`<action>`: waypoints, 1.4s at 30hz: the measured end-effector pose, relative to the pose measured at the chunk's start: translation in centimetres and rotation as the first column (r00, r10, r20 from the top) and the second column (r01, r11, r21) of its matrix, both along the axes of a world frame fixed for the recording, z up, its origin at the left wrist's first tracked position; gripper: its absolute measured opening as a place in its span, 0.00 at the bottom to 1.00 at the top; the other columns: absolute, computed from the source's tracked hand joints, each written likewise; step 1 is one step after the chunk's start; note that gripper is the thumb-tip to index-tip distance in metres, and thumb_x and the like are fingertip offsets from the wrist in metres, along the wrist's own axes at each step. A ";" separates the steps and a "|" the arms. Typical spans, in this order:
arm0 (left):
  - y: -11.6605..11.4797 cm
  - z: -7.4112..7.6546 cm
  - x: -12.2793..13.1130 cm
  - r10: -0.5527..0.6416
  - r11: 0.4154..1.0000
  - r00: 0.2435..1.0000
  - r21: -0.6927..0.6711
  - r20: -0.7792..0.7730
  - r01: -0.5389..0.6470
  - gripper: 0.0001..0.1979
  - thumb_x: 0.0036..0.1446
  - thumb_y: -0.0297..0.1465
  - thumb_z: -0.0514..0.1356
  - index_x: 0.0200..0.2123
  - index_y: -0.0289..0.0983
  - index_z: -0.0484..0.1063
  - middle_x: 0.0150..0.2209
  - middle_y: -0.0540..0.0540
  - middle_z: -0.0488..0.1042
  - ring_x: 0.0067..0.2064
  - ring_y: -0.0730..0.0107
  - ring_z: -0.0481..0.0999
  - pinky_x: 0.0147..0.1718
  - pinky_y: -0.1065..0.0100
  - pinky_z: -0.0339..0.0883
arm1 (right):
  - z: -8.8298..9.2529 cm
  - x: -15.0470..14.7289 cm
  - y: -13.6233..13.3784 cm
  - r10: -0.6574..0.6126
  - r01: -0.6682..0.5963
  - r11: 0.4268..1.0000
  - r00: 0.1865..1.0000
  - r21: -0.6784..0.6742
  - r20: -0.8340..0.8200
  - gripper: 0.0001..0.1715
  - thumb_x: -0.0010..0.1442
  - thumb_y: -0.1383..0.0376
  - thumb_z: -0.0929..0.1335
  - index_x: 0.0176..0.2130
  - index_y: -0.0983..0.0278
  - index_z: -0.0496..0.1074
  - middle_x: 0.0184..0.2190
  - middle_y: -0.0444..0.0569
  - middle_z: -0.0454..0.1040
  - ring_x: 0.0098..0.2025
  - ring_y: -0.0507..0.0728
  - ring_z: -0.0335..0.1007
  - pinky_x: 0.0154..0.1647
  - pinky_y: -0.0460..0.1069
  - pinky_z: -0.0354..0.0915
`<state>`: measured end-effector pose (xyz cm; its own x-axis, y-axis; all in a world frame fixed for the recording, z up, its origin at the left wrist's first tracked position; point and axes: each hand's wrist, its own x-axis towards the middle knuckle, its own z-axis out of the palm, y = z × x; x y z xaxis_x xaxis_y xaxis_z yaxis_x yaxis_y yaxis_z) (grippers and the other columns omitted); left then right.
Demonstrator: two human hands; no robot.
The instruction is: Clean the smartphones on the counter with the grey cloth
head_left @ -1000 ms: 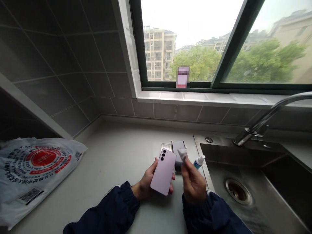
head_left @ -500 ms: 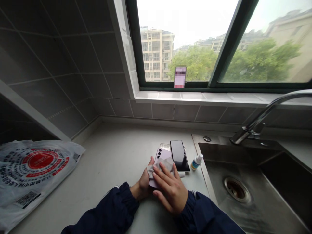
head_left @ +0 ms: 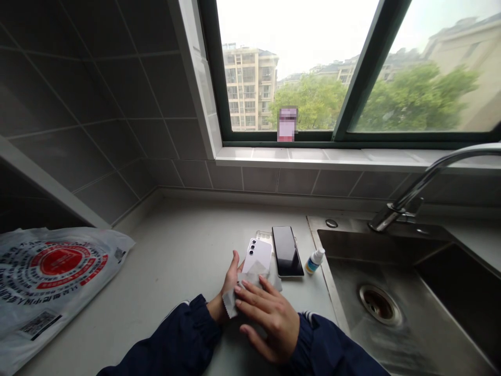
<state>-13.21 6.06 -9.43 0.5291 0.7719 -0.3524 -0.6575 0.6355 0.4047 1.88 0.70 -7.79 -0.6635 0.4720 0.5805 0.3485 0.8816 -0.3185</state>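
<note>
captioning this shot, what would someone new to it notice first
The bright window at the top probably catches the eye first. Next comes the plastic bag with its red emblem, at the left on the counter. Low in the middle, the left hand holds a pale phone and the right hand lies on a cloth over it.

The grey cloth (head_left: 257,270) and the person's right hand (head_left: 271,316) covered the lower part of the pale lilac rectangular phone (head_left: 259,255); the fingers of the left hand (head_left: 229,285) were hidden beneath it. Print on the white-capped plastic bottle (head_left: 314,261) was too small to read. The left edge cut off the white plastic bag (head_left: 58,282), the right edge the curved chrome faucet (head_left: 426,176). A lilac shape (head_left: 287,126) was pixelated.
</note>
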 end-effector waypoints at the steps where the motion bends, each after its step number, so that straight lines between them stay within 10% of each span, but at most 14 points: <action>1: -0.1 0.4 0.1 0.029 1.000 0.999 -0.007 -0.027 -0.029 0.40 0.57 0.59 0.48 0.51 0.27 0.72 0.37 0.33 0.81 0.40 0.52 0.81 0.48 0.57 0.68 | 0.2 0.1 0.0 0.003 -0.003 1.000 1.000 -0.002 0.025 0.25 0.63 0.65 0.64 0.59 0.67 0.65 0.63 0.52 0.64 0.68 0.60 0.53 0.70 0.60 0.46; 14: -0.3 1.1 0.2 -0.028 0.999 0.993 0.026 0.114 0.025 0.45 0.59 0.59 0.42 0.55 0.24 0.69 0.44 0.28 0.79 0.49 0.47 0.78 0.52 0.54 0.66 | -0.9 0.0 0.5 -0.207 0.204 0.976 0.978 0.083 0.038 0.23 0.65 0.67 0.63 0.58 0.68 0.66 0.62 0.55 0.66 0.68 0.64 0.52 0.68 0.66 0.47; 24: -0.8 -0.3 0.6 -0.057 0.956 0.991 0.294 0.121 0.019 0.34 0.65 0.50 0.44 0.62 0.31 0.65 0.62 0.38 0.67 0.68 0.57 0.55 0.68 0.61 0.36 | -2.0 0.5 1.5 -0.454 0.451 0.891 0.882 0.050 0.129 0.38 0.69 0.57 0.57 0.70 0.72 0.44 0.70 0.63 0.45 0.71 0.72 0.39 0.63 0.71 0.50; 42: -2.0 2.4 1.1 -0.068 0.914 0.997 0.399 -0.034 0.076 0.30 0.63 0.49 0.50 0.62 0.41 0.64 0.67 0.44 0.58 0.70 0.56 0.50 0.68 0.59 0.39 | -2.0 0.8 1.8 -0.523 0.523 0.852 0.852 -0.002 0.020 0.39 0.69 0.56 0.57 0.71 0.69 0.41 0.70 0.62 0.43 0.71 0.73 0.36 0.65 0.72 0.43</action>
